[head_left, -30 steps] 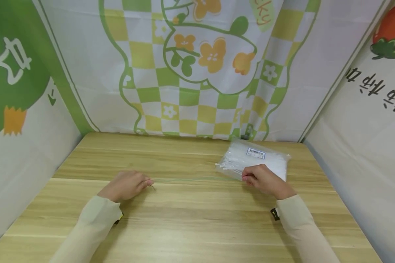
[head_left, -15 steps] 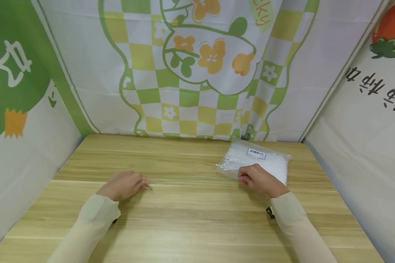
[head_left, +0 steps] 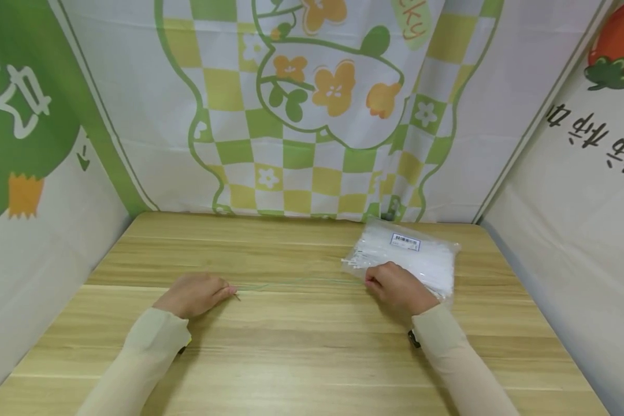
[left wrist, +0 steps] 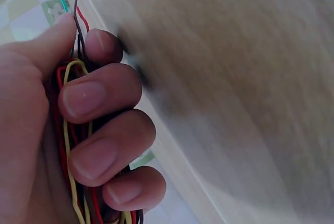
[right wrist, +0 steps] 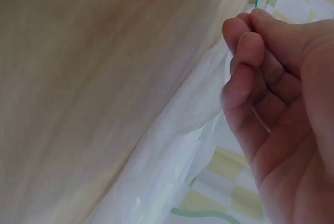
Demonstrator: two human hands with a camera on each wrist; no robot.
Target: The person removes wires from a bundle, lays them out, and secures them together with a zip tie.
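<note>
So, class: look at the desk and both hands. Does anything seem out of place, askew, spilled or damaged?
Nothing stands out. The left hand grips a bundle of coloured wires, and a thin green wire runs from it to the right hand, which pinches its other end. The plastic bag lies flat on the table, unspilled.

Bright, even light, soft shadows; both wrist views blur the tabletop (left wrist: 250,78).

Left hand (left wrist: 78,130) grips coloured wires (left wrist: 70,145) — fingers curled.
</note>
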